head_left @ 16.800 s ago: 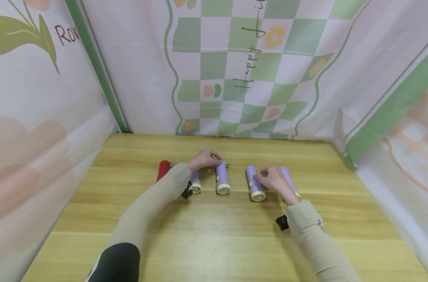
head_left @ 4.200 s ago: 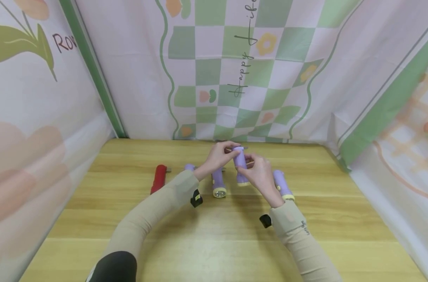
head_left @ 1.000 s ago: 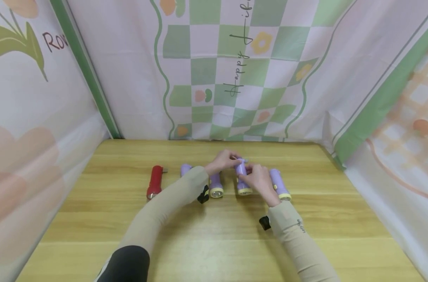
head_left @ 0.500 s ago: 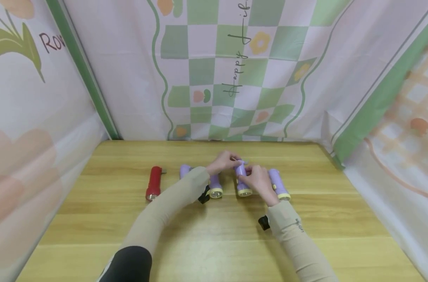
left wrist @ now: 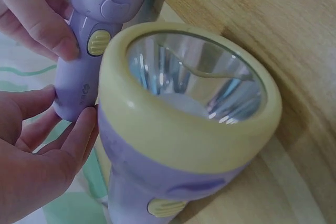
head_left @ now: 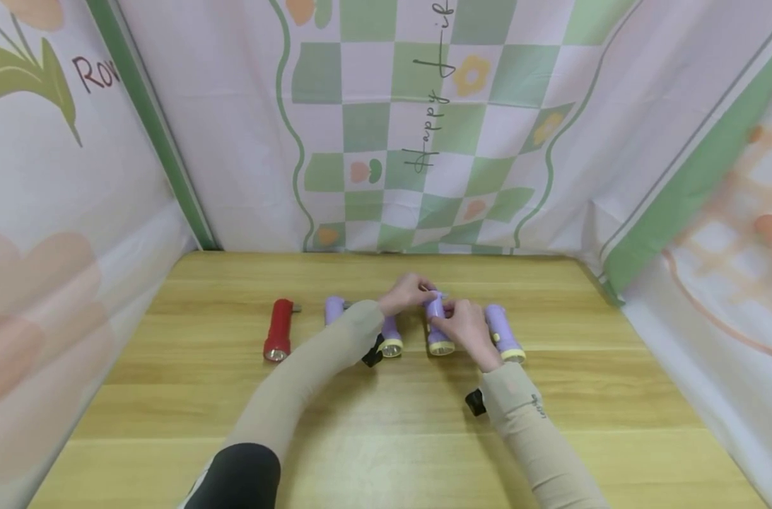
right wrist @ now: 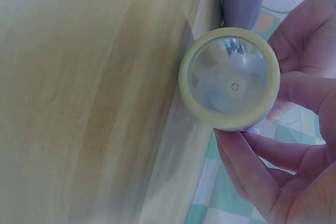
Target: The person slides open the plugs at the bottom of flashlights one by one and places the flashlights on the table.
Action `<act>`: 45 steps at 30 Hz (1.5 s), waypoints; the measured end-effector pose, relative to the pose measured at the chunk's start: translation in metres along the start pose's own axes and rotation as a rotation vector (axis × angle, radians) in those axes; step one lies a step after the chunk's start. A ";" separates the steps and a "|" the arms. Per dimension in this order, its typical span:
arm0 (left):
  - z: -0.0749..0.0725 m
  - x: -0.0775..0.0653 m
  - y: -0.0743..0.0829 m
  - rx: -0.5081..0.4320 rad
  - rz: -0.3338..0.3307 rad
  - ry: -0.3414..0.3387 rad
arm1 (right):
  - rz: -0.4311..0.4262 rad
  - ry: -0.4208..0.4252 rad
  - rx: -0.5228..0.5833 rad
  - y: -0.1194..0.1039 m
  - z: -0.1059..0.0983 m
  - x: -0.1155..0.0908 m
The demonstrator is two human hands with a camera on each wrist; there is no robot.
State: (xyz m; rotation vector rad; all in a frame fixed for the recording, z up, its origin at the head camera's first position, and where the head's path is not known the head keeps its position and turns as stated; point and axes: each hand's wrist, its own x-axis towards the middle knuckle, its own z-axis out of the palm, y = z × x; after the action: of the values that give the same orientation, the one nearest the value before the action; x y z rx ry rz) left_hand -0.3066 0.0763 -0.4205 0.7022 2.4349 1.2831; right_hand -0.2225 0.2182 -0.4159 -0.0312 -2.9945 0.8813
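A purple flashlight (head_left: 438, 329) with a cream rim lies lens toward me, low at the table. My left hand (head_left: 408, 294) pinches its tail end between thumb and fingers. From the right side, my right hand (head_left: 469, 329) grips its body. In the left wrist view the held flashlight (left wrist: 84, 77) shows a cream switch, with my left fingertips at its tail. A second purple flashlight (head_left: 391, 338) lies just left, partly behind my left arm. The right wrist view shows the held flashlight's lens (right wrist: 231, 80) facing the camera.
Another purple flashlight (head_left: 504, 335) lies to the right of my right hand. Farther left are a purple flashlight (head_left: 334, 308), mostly covered by my sleeve, and a red flashlight (head_left: 278, 332). The wooden table (head_left: 386, 438) ends at a patterned curtain (head_left: 373, 127).
Earlier my hands touched separate flashlights; then both raised one purple flashlight, and it has since come down to the table. Over the last second, hands and flashlight have hardly moved.
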 end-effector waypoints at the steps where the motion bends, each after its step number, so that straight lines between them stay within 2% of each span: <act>1: 0.000 0.001 0.000 0.002 -0.001 0.003 | -0.002 -0.001 0.001 0.001 0.000 0.000; 10: 0.003 0.000 0.003 0.038 -0.021 0.021 | 0.012 -0.011 -0.009 0.003 0.003 0.003; 27: 0.007 0.007 -0.002 0.075 -0.021 0.030 | 0.016 -0.045 -0.011 0.001 0.001 0.002; 45: 0.012 0.007 -0.001 0.114 -0.026 0.052 | 0.001 -0.020 -0.019 0.004 0.003 0.002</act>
State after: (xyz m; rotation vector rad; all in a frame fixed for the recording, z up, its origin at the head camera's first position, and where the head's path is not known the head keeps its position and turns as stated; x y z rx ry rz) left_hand -0.3073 0.0877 -0.4284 0.6716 2.5670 1.1740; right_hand -0.2246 0.2201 -0.4209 -0.0251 -3.0216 0.8576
